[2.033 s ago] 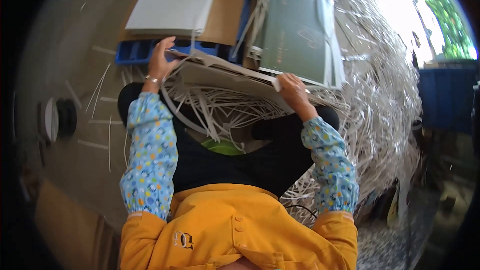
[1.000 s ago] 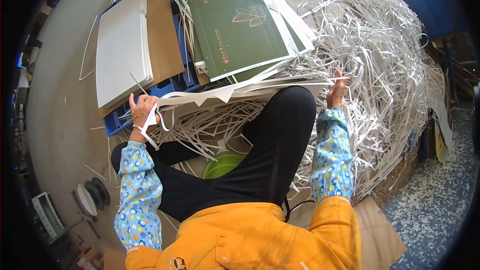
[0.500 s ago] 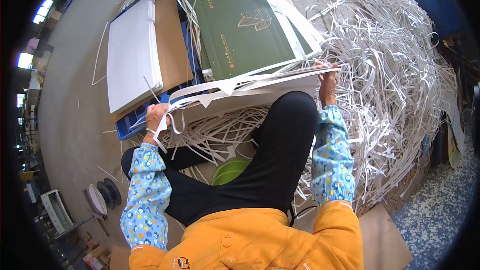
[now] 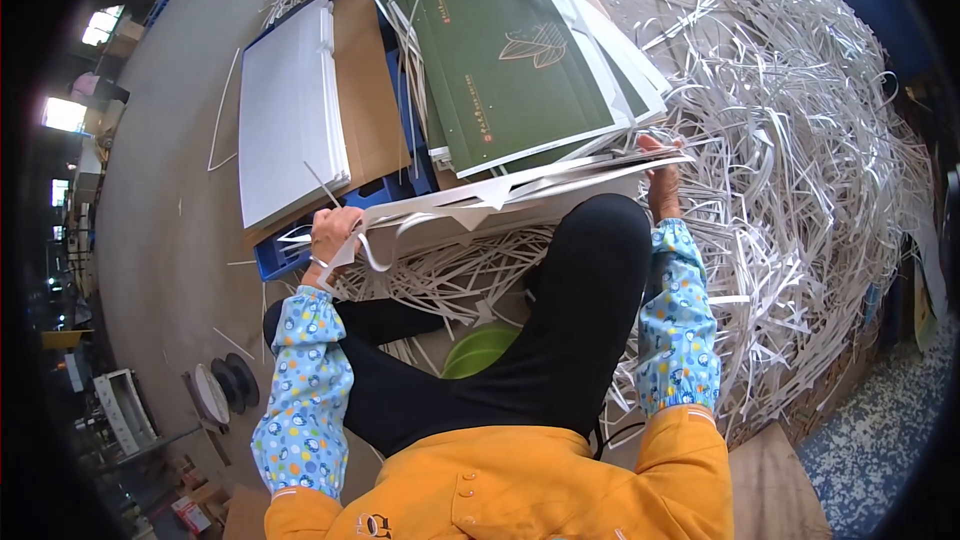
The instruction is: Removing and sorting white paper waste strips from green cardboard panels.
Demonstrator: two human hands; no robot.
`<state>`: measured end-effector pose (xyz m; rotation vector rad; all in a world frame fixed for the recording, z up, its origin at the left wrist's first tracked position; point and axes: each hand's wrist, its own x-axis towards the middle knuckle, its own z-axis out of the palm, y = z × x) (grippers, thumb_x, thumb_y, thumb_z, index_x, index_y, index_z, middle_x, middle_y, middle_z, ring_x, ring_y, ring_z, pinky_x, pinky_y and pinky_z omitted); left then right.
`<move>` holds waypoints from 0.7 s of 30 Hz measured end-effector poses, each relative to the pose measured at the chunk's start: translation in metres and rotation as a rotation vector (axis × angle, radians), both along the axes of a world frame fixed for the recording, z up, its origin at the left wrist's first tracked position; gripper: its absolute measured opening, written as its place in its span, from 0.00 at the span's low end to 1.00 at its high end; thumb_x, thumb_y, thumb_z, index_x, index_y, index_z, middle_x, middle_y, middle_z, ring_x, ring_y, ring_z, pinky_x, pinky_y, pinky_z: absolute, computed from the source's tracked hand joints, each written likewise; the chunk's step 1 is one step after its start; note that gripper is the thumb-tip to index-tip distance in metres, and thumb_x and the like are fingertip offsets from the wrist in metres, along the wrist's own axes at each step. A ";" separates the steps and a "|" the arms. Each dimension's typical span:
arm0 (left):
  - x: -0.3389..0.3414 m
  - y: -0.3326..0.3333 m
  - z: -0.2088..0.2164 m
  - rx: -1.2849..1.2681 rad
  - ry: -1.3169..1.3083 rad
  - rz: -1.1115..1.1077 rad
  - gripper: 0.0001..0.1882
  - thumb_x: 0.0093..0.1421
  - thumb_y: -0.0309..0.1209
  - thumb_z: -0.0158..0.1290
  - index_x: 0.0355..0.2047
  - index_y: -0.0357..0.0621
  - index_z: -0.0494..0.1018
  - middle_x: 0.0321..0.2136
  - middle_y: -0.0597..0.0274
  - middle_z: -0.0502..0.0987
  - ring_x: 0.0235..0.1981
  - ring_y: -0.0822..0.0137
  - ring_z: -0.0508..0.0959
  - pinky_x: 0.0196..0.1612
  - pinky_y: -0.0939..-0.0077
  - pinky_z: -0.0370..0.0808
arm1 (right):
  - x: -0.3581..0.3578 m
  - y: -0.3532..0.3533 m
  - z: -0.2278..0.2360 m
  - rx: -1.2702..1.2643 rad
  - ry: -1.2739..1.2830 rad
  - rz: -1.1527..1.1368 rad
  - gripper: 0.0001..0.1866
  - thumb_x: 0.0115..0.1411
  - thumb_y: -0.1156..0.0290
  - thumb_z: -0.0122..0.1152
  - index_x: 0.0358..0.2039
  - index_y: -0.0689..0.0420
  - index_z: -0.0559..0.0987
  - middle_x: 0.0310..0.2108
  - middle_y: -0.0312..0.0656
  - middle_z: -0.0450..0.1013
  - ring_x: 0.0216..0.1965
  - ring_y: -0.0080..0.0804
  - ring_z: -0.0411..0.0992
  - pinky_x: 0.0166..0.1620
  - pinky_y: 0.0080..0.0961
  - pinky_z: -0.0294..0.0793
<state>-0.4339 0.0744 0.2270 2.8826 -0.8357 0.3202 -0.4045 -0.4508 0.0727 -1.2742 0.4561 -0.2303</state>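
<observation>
One green bowl [image 4: 480, 350] sits on the near floor between the person's legs, partly hidden by the black trousers [image 4: 440, 380]; how full it is cannot be told. At the far right stands a blue bin [image 4: 880, 0], its inside out of sight. A blue pallet [image 4: 425, 180], farther off than the knees, bears a white stack [image 4: 285, 120] on brown board [image 4: 370, 90] at left and green sheets [image 4: 510, 60] with pale edges at right.

The bundle [image 4: 545, 187], pale sheets with a ragged upper edge, stretches left to right between both hands, just on the near side of the pallet and above loose strips [image 4: 450, 265]. Its right part is close to the raised right knee; whether they touch cannot be told.

The left hand [image 4: 335, 232] has its fingers bent and close together, gripping the bundle's left end, with a strip curling down beside them. The right hand [image 4: 662, 180] pinches the right end: fingertips show above the edge, the palm below it. Where the right thumb presses is too small to tell.

A large heap [image 4: 770, 140] of white strips spreads along the right, and a dark spool [image 4: 235, 385] rests at near left.
</observation>
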 end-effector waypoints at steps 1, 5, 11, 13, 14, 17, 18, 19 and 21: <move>0.000 0.001 -0.002 -0.018 0.029 0.021 0.09 0.41 0.30 0.53 0.25 0.47 0.68 0.22 0.64 0.70 0.28 0.62 0.72 0.32 0.69 0.63 | 0.002 0.002 -0.006 0.021 -0.109 0.018 0.31 0.57 0.42 0.33 0.45 0.55 0.70 0.45 0.38 0.67 0.49 0.26 0.61 0.53 0.32 0.54; 0.002 0.000 -0.006 0.012 0.063 0.032 0.10 0.41 0.33 0.53 0.25 0.47 0.68 0.23 0.63 0.70 0.29 0.62 0.71 0.32 0.68 0.63 | 0.014 0.013 -0.024 0.021 0.005 0.007 0.32 0.57 0.41 0.31 0.51 0.53 0.64 0.50 0.35 0.62 0.50 0.25 0.59 0.53 0.32 0.50; 0.004 -0.022 -0.005 -0.079 0.045 0.101 0.02 0.46 0.32 0.48 0.20 0.50 0.68 0.20 0.66 0.70 0.26 0.63 0.71 0.28 0.70 0.63 | 0.020 0.037 -0.030 -0.061 -0.041 -0.183 0.29 0.59 0.46 0.32 0.47 0.56 0.67 0.41 0.33 0.68 0.40 0.23 0.63 0.44 0.23 0.57; 0.006 -0.027 0.003 -0.135 0.036 0.130 0.02 0.46 0.31 0.47 0.19 0.50 0.68 0.20 0.66 0.71 0.27 0.64 0.71 0.28 0.71 0.62 | 0.022 0.032 -0.019 -0.130 -0.081 -0.153 0.27 0.59 0.46 0.32 0.43 0.56 0.69 0.36 0.32 0.68 0.36 0.22 0.63 0.40 0.22 0.57; 0.010 -0.028 0.006 -0.135 0.013 0.122 0.02 0.46 0.31 0.47 0.20 0.51 0.69 0.21 0.66 0.72 0.27 0.64 0.71 0.27 0.71 0.62 | 0.023 0.031 -0.014 -0.183 -0.116 -0.189 0.26 0.59 0.47 0.32 0.40 0.55 0.70 0.32 0.32 0.69 0.32 0.22 0.63 0.37 0.20 0.57; 0.006 -0.030 0.018 -0.127 -0.081 0.060 0.03 0.46 0.32 0.49 0.20 0.48 0.69 0.19 0.64 0.71 0.24 0.62 0.71 0.27 0.70 0.62 | 0.015 0.012 0.004 -0.046 -0.063 -0.173 0.23 0.60 0.53 0.32 0.33 0.59 0.71 0.29 0.37 0.69 0.33 0.27 0.65 0.43 0.23 0.60; 0.003 -0.031 0.019 -0.134 -0.093 0.037 0.05 0.47 0.34 0.50 0.20 0.47 0.69 0.18 0.63 0.71 0.24 0.62 0.71 0.27 0.69 0.62 | 0.007 0.008 0.007 -0.030 -0.309 -0.112 0.28 0.59 0.47 0.30 0.25 0.57 0.72 0.27 0.35 0.70 0.35 0.26 0.65 0.44 0.25 0.59; 0.002 -0.034 0.017 -0.122 -0.080 0.015 0.06 0.47 0.35 0.49 0.21 0.47 0.70 0.19 0.63 0.71 0.24 0.62 0.72 0.27 0.69 0.62 | 0.004 0.008 0.008 -0.206 -0.242 -0.083 0.28 0.59 0.47 0.31 0.28 0.57 0.73 0.29 0.36 0.69 0.37 0.25 0.65 0.47 0.27 0.57; -0.002 -0.038 0.010 -0.088 0.003 0.028 0.08 0.48 0.37 0.48 0.22 0.48 0.70 0.20 0.63 0.72 0.24 0.62 0.72 0.28 0.69 0.63 | -0.006 0.008 0.010 -0.102 -0.137 0.019 0.32 0.58 0.43 0.28 0.33 0.57 0.73 0.32 0.36 0.69 0.42 0.25 0.63 0.51 0.28 0.55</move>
